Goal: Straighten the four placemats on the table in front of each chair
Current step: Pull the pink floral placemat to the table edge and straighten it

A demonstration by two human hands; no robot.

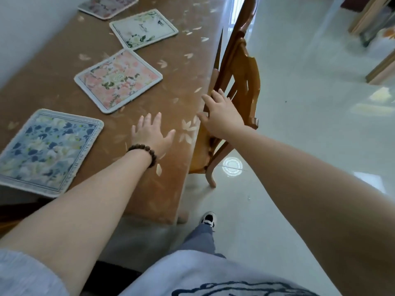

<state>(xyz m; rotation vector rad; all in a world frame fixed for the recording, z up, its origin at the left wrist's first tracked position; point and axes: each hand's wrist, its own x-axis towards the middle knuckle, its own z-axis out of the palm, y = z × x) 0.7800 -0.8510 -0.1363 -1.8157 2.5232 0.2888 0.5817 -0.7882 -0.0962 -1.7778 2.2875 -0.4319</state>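
Observation:
Several square floral placemats lie askew in a row on the brown table [181, 67]. Nearest is a blue one [46, 151], then a pink one [118, 80], a white-green one [143, 28] and a pale pink one [106, 5] at the far end. My left hand [150, 134], with a bead bracelet on the wrist, hovers over bare tabletop right of the blue mat, fingers spread, holding nothing. My right hand [221, 116] rests on the back of a wooden chair [239, 67] at the table's right edge, fingers over its top rail.
The table's left side runs along a white wall [25, 24]. Glossy white floor [310, 124] lies right of the chair, with wooden furniture [376, 22] at the far right. My foot [208, 218] stands near the table's corner.

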